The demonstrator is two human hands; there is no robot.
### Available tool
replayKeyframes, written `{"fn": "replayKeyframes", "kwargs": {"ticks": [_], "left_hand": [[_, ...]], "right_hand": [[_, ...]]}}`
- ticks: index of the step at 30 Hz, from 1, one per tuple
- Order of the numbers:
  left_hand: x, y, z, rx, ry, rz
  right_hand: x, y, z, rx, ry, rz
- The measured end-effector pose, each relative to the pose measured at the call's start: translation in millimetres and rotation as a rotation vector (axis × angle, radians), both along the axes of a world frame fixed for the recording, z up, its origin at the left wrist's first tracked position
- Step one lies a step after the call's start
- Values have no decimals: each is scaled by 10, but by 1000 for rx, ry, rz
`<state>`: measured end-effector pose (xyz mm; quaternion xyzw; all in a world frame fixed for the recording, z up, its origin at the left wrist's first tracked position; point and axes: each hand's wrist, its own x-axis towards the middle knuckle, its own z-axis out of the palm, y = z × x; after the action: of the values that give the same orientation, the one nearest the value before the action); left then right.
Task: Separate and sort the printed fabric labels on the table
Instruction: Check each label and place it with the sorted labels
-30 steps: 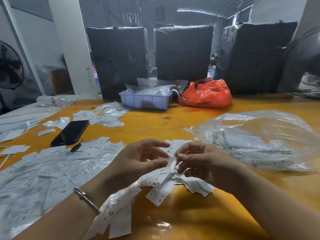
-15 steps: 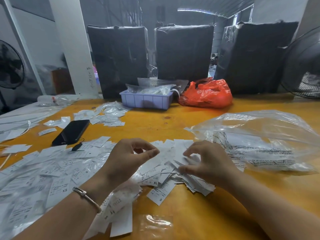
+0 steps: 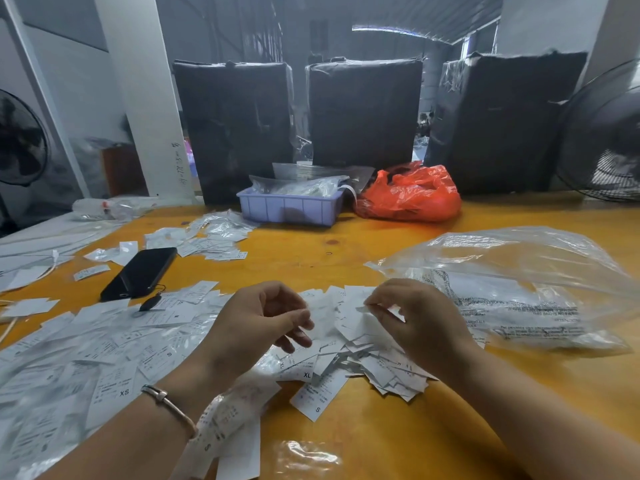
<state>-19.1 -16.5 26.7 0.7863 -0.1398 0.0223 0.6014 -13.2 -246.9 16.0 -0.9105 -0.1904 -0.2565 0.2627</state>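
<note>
Head view: right grip (image 3: 420, 318) pinching label (image 3: 363, 309).

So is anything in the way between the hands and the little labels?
No, nothing visible. The right hand already pinches a label lifted off the pile. The left hand hovers just above the pile with its fingers loosely curled, and only air lies between.

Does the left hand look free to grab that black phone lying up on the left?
Probably yes. The left hand hovers over the labels holding nothing that I can see, and the black phone lies uncovered on the table ahead and to its left, with only flat labels between them.
</note>
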Motion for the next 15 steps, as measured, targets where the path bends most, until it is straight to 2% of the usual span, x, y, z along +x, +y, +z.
{"fn": "replayKeyframes", "kwargs": {"ticks": [6,12,15], "left_hand": [[-8,-5,-9,42,19,-17],[-16,3,-24,113,13,-28],[-14,5,-39,137,13,-39]], "right_hand": [[-50,-24,51,113,-147,-1],[-74,-7,69,216,-164,30],[-97,3,93,173,-150,82]]}}
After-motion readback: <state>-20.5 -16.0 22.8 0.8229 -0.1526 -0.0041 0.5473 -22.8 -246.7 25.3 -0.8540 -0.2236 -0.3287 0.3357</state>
